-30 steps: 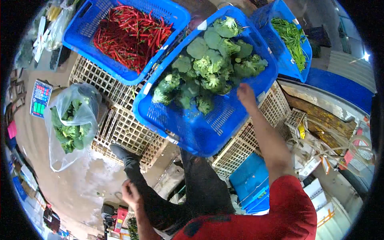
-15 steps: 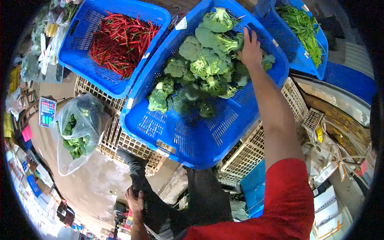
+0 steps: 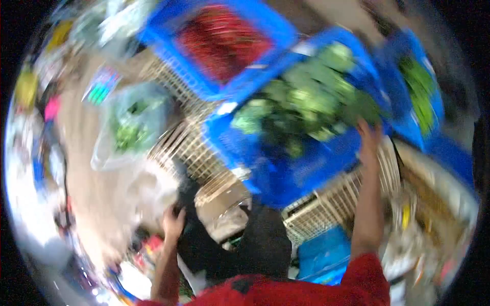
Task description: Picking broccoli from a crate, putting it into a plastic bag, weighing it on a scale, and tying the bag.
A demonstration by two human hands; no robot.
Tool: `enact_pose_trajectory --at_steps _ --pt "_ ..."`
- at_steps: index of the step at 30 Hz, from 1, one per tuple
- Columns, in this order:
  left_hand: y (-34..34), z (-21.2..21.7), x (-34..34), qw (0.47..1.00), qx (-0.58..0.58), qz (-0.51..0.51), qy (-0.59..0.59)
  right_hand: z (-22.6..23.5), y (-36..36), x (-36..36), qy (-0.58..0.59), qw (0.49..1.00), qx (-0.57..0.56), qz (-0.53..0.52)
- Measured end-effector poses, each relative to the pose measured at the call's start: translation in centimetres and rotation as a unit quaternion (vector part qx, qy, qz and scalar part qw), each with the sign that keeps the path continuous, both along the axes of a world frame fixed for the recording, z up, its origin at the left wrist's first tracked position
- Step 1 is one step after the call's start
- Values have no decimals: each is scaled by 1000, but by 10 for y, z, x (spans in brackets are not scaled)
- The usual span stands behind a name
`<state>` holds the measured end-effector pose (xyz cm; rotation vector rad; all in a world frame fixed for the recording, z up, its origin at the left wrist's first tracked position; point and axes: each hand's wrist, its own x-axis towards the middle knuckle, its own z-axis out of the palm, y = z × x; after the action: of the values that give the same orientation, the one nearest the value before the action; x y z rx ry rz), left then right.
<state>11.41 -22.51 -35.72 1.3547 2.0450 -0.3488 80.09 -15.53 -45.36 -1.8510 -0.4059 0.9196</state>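
Observation:
Motion blurs the view. My right hand (image 3: 370, 140) is at the right side of a large blue crate (image 3: 286, 186) piled with broccoli (image 3: 311, 97). Its fingers are bent around the near underside of a dark green broccoli head (image 3: 363, 106), though the blur hides the exact grip. My left hand (image 3: 174, 223) lies on my dark-trousered left leg, holding nothing, with its fingers loosely spread. Beside the crate on the left, a clear plastic bag (image 3: 133, 120) with green broccoli inside sits on the brown surface.
A blue crate of red chillies (image 3: 222, 43) adjoins at the far left, and a blue crate of leafy greens (image 3: 419, 94) stands far right. Cream slatted crates (image 3: 326, 211) support the broccoli crate. A scale with a lit panel (image 3: 102, 86) is behind the bag.
My right hand has drawn back from the far part of the pile toward the crate's right edge. The whole view has swung, shifting the crates rightward. My left hand stays on my leg.

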Motion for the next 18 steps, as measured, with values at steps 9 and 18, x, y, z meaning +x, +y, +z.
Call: enact_pose_trajectory --at_steps 9,18 --pt "134 -42 -173 904 324 276 -41 38 45 -333 179 957 37 224" --pt "278 -32 -229 886 379 267 -18 45 212 -665 258 854 9 453"
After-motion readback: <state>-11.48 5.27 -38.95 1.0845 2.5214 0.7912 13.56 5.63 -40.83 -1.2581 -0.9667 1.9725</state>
